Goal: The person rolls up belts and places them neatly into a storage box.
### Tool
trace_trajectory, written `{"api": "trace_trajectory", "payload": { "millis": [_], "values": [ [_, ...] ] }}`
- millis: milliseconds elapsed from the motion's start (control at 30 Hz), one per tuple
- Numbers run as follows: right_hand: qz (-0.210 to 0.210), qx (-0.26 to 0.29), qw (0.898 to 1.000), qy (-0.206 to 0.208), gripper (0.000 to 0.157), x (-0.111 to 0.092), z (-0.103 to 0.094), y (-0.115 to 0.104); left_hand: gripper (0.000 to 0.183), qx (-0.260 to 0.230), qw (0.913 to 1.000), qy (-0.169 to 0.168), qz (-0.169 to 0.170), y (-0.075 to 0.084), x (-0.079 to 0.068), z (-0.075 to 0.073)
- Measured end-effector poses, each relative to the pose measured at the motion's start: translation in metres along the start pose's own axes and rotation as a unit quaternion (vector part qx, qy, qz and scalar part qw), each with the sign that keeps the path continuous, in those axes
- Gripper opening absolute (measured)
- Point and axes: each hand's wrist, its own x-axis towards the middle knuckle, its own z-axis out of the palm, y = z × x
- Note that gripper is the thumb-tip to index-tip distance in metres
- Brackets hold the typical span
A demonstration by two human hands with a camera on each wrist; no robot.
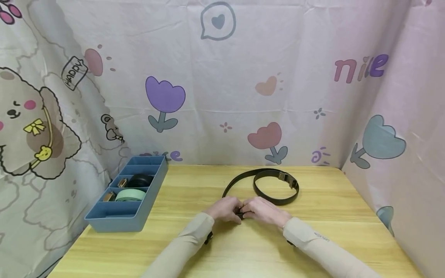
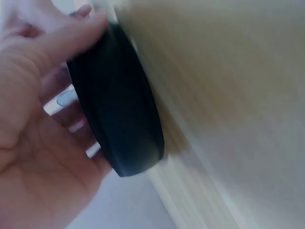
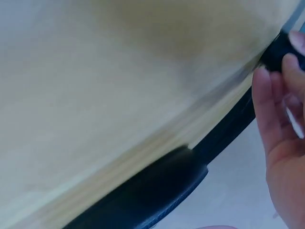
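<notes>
"Black belt (image 1: 278, 201), and its rolled end (image 2: 116, 102) is pinched by the left hand (image 1: 225, 209) and right hand (image 1: 263, 211) together, fingers curled in!"

"Where's the rest lying?"

"On the surface (image 1: 323, 216), just beyond both hands: the strip arcs forward from behind the left hand, then swings right into a loop with the buckle (image 1: 282, 176)."

"So the right hand sits nearer that loop!"
</notes>
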Motion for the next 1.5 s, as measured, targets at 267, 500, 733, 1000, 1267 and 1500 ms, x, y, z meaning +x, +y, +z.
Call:
{"api": "trace_trajectory", "payload": {
  "millis": [267,500,733,1000,1267,1500],
  "values": [
    [0.007,-0.009,1.0,-0.012,0.007,-0.002,-0.004,-0.003,0.017,0.064,0.9978,0.016,0.002,0.007,0.003,-0.002],
    [0.06,0.021,0.998,-0.006,0.014,0.001,0.002,-0.017,0.029,0.069,0.9946,0.07,-0.032,0.011,0.002,0.006],
    [0.03,0.032,0.999,-0.023,0.01,-0.003,0.002,-0.005,0.019,0.024,0.9997,0.01,-0.002,0.007,0.0,0.004],
    [0.0,0.05,0.997,-0.053,0.011,-0.006,-0.006,0.005,0.021,0.035,0.9989,-0.02,0.025,0.0,0.003,-0.003],
    [0.01,0.038,0.997,-0.066,0.007,-0.001,-0.009,-0.002,0.019,0.056,0.9982,0.018,0.011,0.002,0.001,-0.003],
    [0.047,0.067,0.995,-0.047,0.008,0.003,-0.003,-0.011,0.022,0.062,0.9959,0.066,-0.005,0.001,0.0,0.005]
  ]
}}
